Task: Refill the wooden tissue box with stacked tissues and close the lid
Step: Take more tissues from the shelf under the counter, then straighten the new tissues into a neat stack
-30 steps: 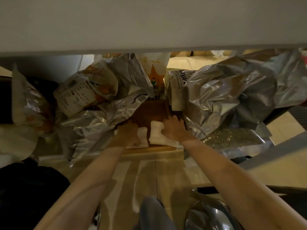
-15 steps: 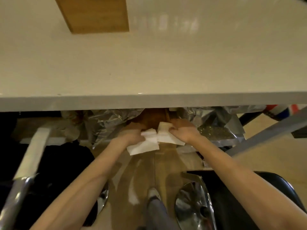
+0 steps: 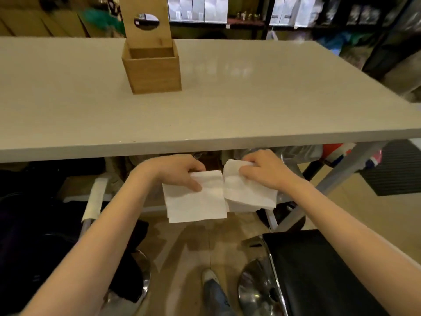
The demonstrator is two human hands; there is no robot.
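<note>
The person holds two stacks of tissues below the near edge of the desk (image 3: 205,115), one in each hand. The left hand (image 3: 175,171) pinches the left stack (image 3: 196,199) with closed fingers near its top edge, so the sheets hang flat. The right hand (image 3: 262,172) clamps the right stack (image 3: 248,195) the same way, its far fingers apparently curled over the top. The stacks meet edge to edge, probably to be merged into one. The wooden tissue box (image 3: 152,69) stands well apart on the desk, its lid (image 3: 145,21) upright, leaving the mouth clear for loading.
</note>
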